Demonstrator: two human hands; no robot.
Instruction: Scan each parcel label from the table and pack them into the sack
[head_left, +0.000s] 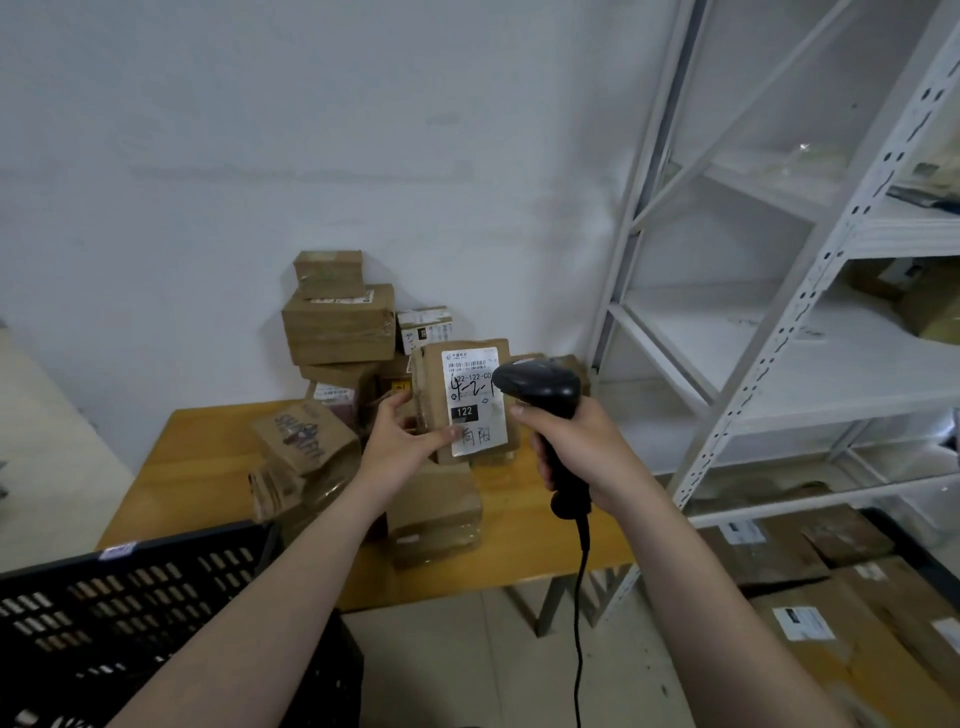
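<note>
One white-labelled brown cardboard parcel (428, 375) is held up; roughly ten more brown boxes (337, 325) crowd one yellow wooden table (208, 447). One black corded scanner (540, 387), one black plastic crate (130, 597) near left, one white metal rack (808, 291), about five flat cartons (857, 629) right.

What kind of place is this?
Probably a parcel sorting room: brown cardboard parcels with printed labels piled on a wooden table, a black corded barcode scanner in the right hand, white metal shelving.
</note>
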